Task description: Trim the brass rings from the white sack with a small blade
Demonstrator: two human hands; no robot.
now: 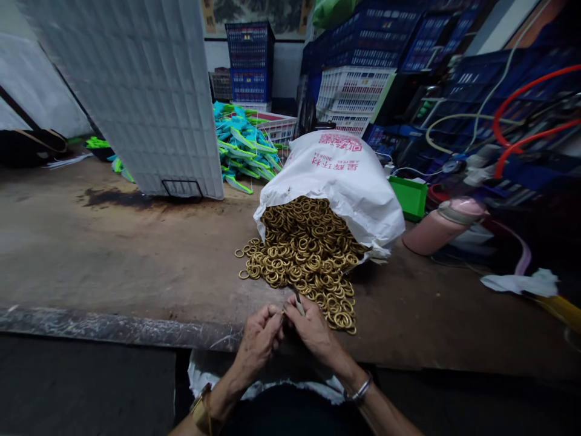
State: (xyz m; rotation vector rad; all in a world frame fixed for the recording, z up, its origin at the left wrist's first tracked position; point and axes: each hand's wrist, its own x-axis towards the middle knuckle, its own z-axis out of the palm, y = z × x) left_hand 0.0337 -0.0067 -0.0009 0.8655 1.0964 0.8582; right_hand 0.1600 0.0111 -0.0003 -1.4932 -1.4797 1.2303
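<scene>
My left hand (263,330) is closed in a pinch near the table's front edge; whatever lies between its fingertips is too small and hidden to name. Fingertip to fingertip with it, my right hand (313,327) grips a slim knife-like tool (298,303), its dark tip pointing up and away. Just beyond both hands, a heap of brass-coloured rings (304,260) spreads over the wooden table (136,254). The rings spill from the open mouth of a white woven sack (336,175) with red printing, lying on its side.
At the left stands a tall whitish panel (154,103) in a black wire stand (181,189). Behind it lie turquoise and green pieces (247,148). A pink bottle (442,227), green tray (408,198) and red hose (503,121) are at the right. Blue crates (249,60) stand behind.
</scene>
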